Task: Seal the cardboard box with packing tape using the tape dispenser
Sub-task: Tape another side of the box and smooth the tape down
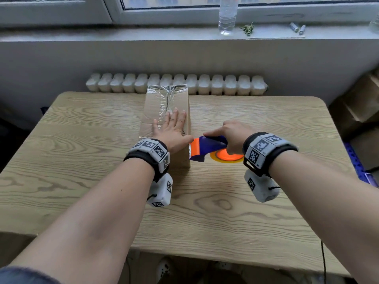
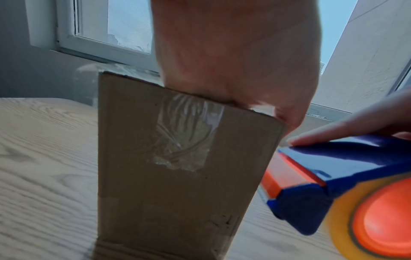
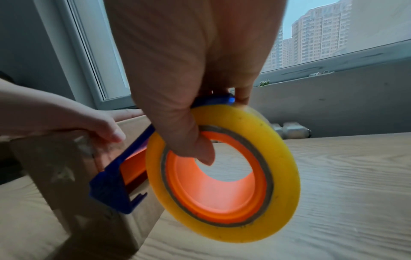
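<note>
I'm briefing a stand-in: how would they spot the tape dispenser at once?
Start at the wooden table, then the tall cardboard box at its middle. The tape dispenser is against the box's right side, gripped by the right hand: blue frame, orange hub, yellowish roll.

Support surface: light wood-grain table [image 1: 235,212], rounded far corners. 1 cardboard box [image 1: 164,107] stands directly on it near the far edge, clear tape across its top.
</note>
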